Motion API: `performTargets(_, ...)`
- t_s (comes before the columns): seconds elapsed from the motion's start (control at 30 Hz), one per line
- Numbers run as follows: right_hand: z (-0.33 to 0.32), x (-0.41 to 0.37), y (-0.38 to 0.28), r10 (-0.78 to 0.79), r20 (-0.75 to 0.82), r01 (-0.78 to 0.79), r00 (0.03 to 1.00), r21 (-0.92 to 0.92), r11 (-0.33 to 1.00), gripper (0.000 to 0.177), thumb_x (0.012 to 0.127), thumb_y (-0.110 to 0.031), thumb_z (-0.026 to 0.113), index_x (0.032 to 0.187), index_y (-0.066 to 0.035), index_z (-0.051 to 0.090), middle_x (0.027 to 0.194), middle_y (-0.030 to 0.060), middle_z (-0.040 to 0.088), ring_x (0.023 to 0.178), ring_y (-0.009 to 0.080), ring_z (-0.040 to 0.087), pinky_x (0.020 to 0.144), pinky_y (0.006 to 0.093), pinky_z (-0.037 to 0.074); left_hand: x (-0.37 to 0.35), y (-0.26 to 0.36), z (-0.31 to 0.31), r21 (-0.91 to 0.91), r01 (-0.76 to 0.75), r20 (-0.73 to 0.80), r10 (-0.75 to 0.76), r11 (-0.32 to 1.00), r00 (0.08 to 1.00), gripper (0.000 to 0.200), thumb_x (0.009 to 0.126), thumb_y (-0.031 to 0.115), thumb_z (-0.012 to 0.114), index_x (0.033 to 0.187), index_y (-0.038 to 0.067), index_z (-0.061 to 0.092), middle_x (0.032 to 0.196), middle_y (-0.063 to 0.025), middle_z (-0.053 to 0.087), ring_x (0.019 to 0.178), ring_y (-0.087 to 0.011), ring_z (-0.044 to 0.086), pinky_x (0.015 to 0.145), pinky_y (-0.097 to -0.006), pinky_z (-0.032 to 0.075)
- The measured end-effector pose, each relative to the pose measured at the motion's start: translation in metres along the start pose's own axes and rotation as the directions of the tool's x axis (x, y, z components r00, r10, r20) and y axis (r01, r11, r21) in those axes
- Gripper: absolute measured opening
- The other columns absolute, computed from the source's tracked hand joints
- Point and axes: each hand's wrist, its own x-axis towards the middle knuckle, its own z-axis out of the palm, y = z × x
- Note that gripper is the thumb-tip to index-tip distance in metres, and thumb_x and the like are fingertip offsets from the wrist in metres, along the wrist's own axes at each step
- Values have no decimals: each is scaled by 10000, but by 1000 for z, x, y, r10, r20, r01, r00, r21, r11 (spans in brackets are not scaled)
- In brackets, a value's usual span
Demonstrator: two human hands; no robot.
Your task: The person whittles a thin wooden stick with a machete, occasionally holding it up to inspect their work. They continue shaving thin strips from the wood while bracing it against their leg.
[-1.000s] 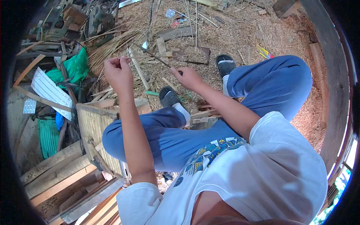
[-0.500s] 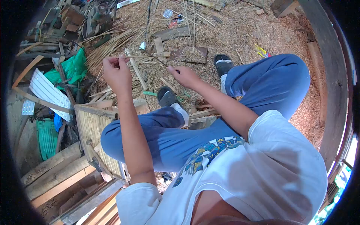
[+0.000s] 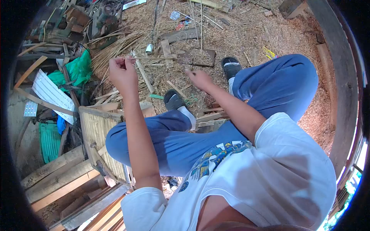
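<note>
It's 1 camera, right up on the person's head, facing forward and steeply down! Closest to the lens, the white shirt (image 3: pixel 239 173) looms along the bottom; beyond it, the left hand (image 3: pixel 123 67) and right hand (image 3: pixel 200 79) sit in the upper half; farther off, the ground (image 3: pixel 246 34) spreads to the top, while the wide, dark-cornered picture bows the beam (image 3: pixel 345 77) at right.

I see a tan stick (image 3: pixel 154 58) | blue pants (image 3: pixel 208 134) | white shirt (image 3: pixel 262 177), blue and yellow print (image 3: pixel 216 156) | bright green sheet (image 3: pixel 79 70) | dark shoes (image 3: pixel 231 69)
</note>
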Motion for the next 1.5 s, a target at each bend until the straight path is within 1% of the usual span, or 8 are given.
performTargets(0.13,-7,-17,-21,-179,-55,181,982,31,983,800,972,-712,420,957,6,771,946,305,718,949,470,695,871,510,527,-2,1,2,-59,10,-10,-11,998,1000,107,978,19,621,997,-34,529,893,-157,721,823,-199,754,721,-288,571)
performTargets(0.43,14,19,61,210,-1,-210,978,-3,978,737,986,-688,424,1047,-42,774,978,286,728,950,448,701,882,488,538,-2,5,4,-21,-11,7,11,1000,1000,89,979,14,626,990,-33,551,894,-143,724,829,-189,755,700,-289,562)
performTargets(0.63,-4,-13,-32,-285,-29,286,958,153,946,772,989,-654,441,1039,53,746,931,296,718,931,461,700,894,517,531,-6,9,3,-80,-14,29,16,997,999,84,983,10,627,982,-30,552,913,-143,726,846,-186,754,707,-282,555)
performTargets(0.8,12,14,84,236,-52,-238,970,-32,971,743,1007,-659,401,987,-10,762,912,222,745,903,428,709,836,481,538,-7,10,3,-48,-1,14,1,999,1000,93,980,16,637,984,-29,556,906,-134,719,835,-177,746,712,-286,549)
performTargets(0.9,1,13,91,304,11,-303,953,-44,952,754,976,-657,461,1092,33,744,1145,317,689,1111,471,659,990,498,500,-5,17,3,0,-20,15,20,1000,1000,100,979,21,644,988,-30,559,890,-127,715,833,-175,745,709,-285,548)
performTargets(1.2,-8,-16,-33,-284,31,279,958,117,953,815,955,-722,430,1067,17,755,1039,301,719,1012,417,706,923,460,537,-7,8,3,-69,-10,35,12,998,999,91,982,7,632,1006,-37,555,917,-144,721,861,-186,747,735,-285,557)
performTargets(1.3,3,2,43,172,77,-172,982,-9,985,725,996,-680,412,990,-56,781,966,249,740,953,417,710,873,486,525,-5,7,1,-102,2,27,1,995,1000,78,984,-6,615,1014,-41,553,931,-154,730,872,-193,748,748,-286,562)
performTargets(1.5,9,6,44,202,-27,-201,979,23,979,828,970,-709,417,1025,47,751,1056,310,713,1048,448,689,941,498,519,-5,11,2,-35,-39,66,41,999,997,57,986,-16,595,1016,-42,553,970,-173,741,879,-199,749,770,-293,569)
